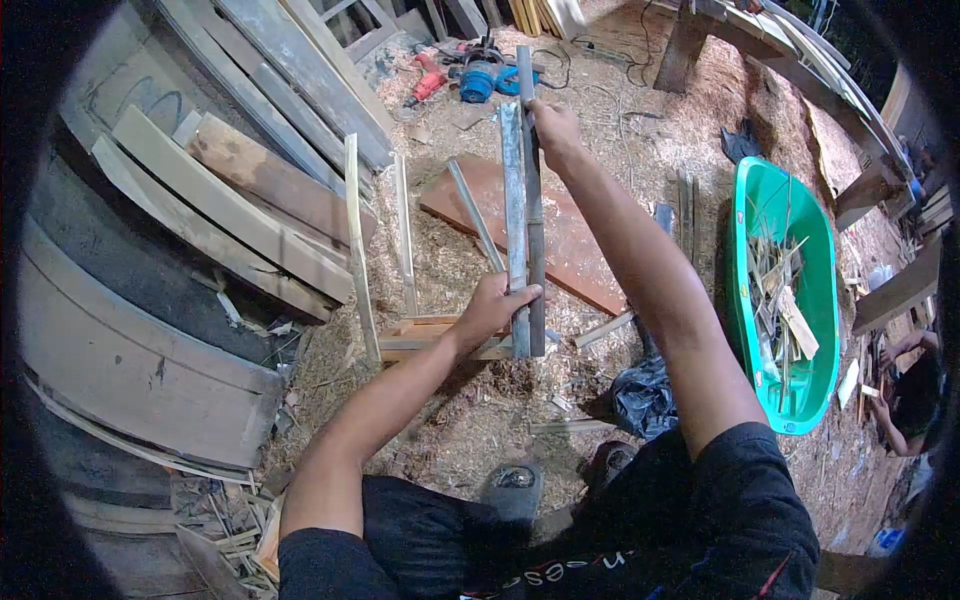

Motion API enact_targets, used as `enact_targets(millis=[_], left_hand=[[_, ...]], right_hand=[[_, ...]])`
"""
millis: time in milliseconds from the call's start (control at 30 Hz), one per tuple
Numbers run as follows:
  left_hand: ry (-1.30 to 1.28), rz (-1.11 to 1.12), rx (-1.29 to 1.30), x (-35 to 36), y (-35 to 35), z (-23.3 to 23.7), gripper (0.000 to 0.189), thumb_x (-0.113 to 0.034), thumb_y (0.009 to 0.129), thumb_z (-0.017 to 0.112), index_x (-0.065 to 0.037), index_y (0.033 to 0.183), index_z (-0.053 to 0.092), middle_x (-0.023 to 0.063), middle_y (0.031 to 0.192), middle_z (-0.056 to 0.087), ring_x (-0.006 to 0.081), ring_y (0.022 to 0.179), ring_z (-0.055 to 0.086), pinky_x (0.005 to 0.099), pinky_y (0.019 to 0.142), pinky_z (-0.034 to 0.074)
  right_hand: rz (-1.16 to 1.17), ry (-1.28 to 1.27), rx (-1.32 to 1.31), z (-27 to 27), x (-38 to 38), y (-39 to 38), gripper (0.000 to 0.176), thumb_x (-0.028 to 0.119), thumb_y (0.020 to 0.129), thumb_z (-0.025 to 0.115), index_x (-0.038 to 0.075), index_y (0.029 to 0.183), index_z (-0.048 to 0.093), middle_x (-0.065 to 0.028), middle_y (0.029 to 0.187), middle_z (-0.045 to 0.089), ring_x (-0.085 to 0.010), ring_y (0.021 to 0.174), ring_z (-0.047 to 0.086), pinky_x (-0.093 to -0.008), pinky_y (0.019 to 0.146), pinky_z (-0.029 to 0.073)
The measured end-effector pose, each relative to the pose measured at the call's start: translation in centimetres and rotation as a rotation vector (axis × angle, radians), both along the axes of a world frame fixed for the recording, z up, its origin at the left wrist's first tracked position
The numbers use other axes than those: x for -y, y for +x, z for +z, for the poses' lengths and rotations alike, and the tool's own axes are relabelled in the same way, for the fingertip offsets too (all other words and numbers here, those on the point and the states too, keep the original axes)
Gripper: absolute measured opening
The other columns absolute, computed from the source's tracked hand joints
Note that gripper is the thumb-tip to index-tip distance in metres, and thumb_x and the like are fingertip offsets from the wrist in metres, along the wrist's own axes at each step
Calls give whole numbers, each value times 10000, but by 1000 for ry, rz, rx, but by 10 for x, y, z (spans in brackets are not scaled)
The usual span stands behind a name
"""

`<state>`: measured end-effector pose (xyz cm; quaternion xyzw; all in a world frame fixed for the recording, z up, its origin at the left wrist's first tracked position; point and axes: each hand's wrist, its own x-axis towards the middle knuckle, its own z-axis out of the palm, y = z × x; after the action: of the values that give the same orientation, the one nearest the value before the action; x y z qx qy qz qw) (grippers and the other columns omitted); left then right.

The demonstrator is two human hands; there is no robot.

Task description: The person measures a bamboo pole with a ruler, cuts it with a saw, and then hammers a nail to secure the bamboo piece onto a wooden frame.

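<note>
Two long narrow strips stand side by side before me: a pale, weathered strip [514,200] and a longer dark grey strip [536,250]. What they are made of is hard to tell. My left hand [492,308] is closed around both near their lower end, with the thumb across the front. Higher up, my right hand [553,128] grips the dark strip close to its top. A light wooden frame [430,330] with thin uprights stands just left of the strips' lower ends.
Reddish-brown board [590,262] lies behind the strips on sawdust. A green tub [742,290] of wood scraps stands right, near a black plastic bag [645,398]. Long planks [230,210] line the left. Power tools [480,80] lie behind. Another person's hand [884,410] shows far right.
</note>
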<state>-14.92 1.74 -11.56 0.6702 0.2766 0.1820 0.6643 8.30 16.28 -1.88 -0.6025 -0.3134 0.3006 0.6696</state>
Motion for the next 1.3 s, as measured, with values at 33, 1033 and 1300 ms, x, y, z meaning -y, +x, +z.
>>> enact_targets(millis=[33,1033,1300], left_hand=[[11,-2,12,0,0,0,227,-165,956,605,34,1040,673,62,946,712,101,846,634,271,778,512],[292,175,-288,-62,34,17,481,-300,944,599,0,1304,486,184,1178,617,294,1107,607,431,985,454],[491,524,314,-33,93,91,258,-169,918,588,-15,1122,620,88,1084,640,209,1054,596,336,913,455]], right_hand=[[5,9,-8,1,2,-1,255,251,844,646,12,917,698,-27,696,550,-133,575,473,-314,505,356],[-14,62,238,9,99,41,252,212,848,594,-18,775,666,-27,657,586,-115,610,525,-296,556,414],[175,65,190,19,152,3,203,191,899,651,-1,953,693,-15,803,635,-102,768,550,-251,714,414]])
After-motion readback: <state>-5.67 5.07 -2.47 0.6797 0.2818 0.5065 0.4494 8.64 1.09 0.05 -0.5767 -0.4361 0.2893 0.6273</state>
